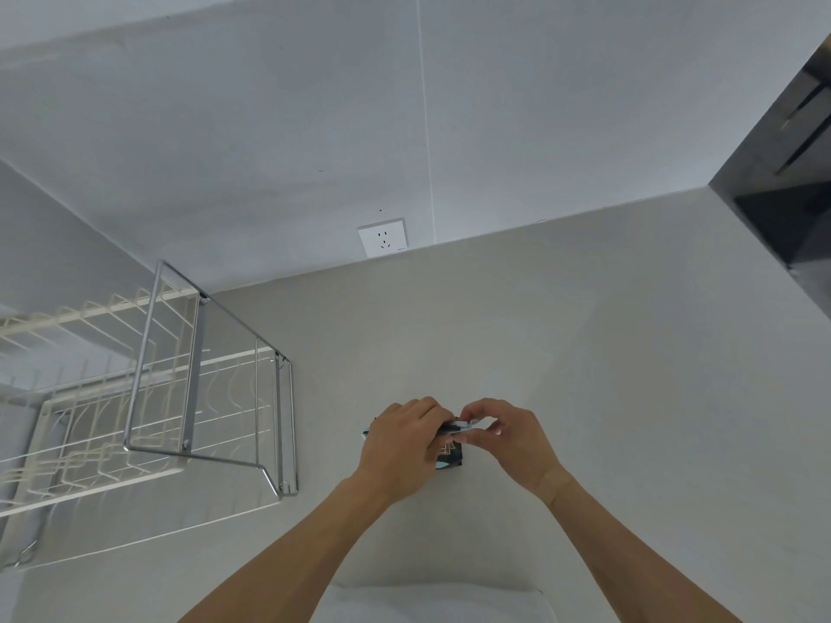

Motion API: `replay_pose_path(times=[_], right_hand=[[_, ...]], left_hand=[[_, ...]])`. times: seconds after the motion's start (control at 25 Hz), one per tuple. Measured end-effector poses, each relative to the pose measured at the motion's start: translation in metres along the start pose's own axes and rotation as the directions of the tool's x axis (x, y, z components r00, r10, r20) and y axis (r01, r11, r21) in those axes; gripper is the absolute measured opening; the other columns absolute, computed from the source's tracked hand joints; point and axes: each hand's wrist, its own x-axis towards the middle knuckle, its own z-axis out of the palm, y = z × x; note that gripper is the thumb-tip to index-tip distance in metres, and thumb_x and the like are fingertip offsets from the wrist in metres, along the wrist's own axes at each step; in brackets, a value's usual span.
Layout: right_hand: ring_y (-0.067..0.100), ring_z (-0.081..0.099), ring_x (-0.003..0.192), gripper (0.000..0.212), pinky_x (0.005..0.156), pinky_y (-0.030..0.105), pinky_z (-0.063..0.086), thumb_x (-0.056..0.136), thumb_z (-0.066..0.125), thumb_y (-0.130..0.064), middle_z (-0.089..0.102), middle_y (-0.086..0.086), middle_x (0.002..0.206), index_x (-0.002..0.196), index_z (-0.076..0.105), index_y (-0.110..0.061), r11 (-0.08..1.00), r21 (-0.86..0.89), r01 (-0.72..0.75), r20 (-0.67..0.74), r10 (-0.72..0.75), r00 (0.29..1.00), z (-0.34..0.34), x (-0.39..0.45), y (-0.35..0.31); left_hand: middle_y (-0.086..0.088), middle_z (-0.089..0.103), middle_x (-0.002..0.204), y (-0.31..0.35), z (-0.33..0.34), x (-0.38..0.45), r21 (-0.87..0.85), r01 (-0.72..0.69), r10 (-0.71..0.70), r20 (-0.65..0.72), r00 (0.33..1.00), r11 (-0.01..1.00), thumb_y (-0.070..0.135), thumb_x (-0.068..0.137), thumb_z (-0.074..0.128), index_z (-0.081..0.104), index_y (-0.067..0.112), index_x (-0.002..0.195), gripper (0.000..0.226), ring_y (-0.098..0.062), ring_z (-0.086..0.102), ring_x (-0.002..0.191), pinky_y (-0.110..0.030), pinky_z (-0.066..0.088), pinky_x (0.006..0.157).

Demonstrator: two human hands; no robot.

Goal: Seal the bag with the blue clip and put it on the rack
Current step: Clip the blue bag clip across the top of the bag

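A small dark bag (pixel 451 454) with pale blue edges stands on the light counter (pixel 584 375), mostly hidden behind my hands. My left hand (pixel 402 442) wraps around the bag's top and left side. My right hand (pixel 508 436) pinches a thin blue clip (pixel 463 425) that lies along the bag's top edge, thumb and fingers at its right end. The wire rack (pixel 202 397) stands to the left of the bag, a hand's width or more away.
The rack has a metal frame and cream wire tiers. A white wall socket (pixel 382 238) sits on the back wall. A dark appliance (pixel 791 173) fills the right corner. A white cloth (pixel 427 604) lies at the near edge.
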Motion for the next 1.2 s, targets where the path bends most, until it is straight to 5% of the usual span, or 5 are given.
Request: replay_pose_path(times=[0.36, 0.6, 0.8, 1.0, 1.2], right_hand=[[0.009, 0.071, 0.087, 0.015, 0.072, 0.010, 0.053, 0.076, 0.082, -0.014, 0.079, -0.007, 0.086, 0.085, 0.081, -0.025, 0.943, 0.315, -0.107, -0.018, 0.119, 0.993, -0.001, -0.006, 0.007], [-0.006, 0.066, 0.075, 0.009, 0.065, 0.003, 0.047, 0.081, 0.078, -0.016, 0.077, -0.002, 0.090, 0.084, 0.076, -0.024, 0.953, 0.272, -0.135, 0.039, 0.129, 0.991, 0.002, -0.001, -0.001], [-0.001, 0.068, 0.065, 0.008, 0.059, 0.009, 0.048, 0.085, 0.075, -0.018, 0.071, -0.007, 0.091, 0.091, 0.072, -0.023, 0.976, 0.199, -0.085, 0.101, 0.065, 0.993, -0.001, 0.002, -0.005], [0.007, 0.070, 0.092, 0.017, 0.080, 0.021, 0.056, 0.079, 0.080, -0.018, 0.077, -0.006, 0.098, 0.093, 0.076, -0.027, 0.953, 0.278, -0.121, 0.071, 0.105, 0.992, 0.000, -0.007, 0.002], [0.002, 0.071, 0.084, 0.017, 0.069, 0.011, 0.054, 0.079, 0.080, -0.012, 0.079, -0.007, 0.090, 0.095, 0.080, -0.019, 0.900, 0.419, -0.120, 0.026, 0.120, 0.992, 0.011, -0.010, -0.004]], left_hand=[[0.010, 0.065, 0.096, -0.001, -0.016, 0.005, -0.127, 0.067, -0.068, -0.007, 0.998, 0.990, 0.025, 0.091, 0.060, 0.066, 0.023, 0.096, 0.009, -0.010, 0.057, 0.081, -0.021, 0.040, 0.067], [0.005, 0.063, 0.089, 0.003, -0.011, 0.003, -0.240, 0.181, -0.186, 0.003, 0.983, 0.954, 0.013, 0.092, 0.055, 0.063, 0.016, 0.090, 0.009, -0.014, 0.056, 0.081, -0.032, 0.047, 0.074], [0.012, 0.058, 0.084, 0.001, -0.011, -0.001, -0.294, 0.235, -0.247, -0.002, 0.969, 0.926, 0.015, 0.091, 0.056, 0.061, 0.020, 0.086, 0.009, -0.006, 0.054, 0.076, -0.024, 0.046, 0.068], [0.012, 0.062, 0.096, -0.002, -0.016, 0.001, -0.279, 0.196, -0.187, 0.060, 0.981, 0.940, 0.023, 0.091, 0.057, 0.064, 0.027, 0.097, 0.009, -0.006, 0.056, 0.082, -0.024, 0.049, 0.070], [0.007, 0.066, 0.096, 0.000, -0.017, 0.007, -0.115, 0.062, -0.060, 0.026, 0.998, 0.991, 0.025, 0.088, 0.063, 0.069, 0.026, 0.098, 0.012, -0.015, 0.058, 0.087, -0.032, 0.044, 0.082]])
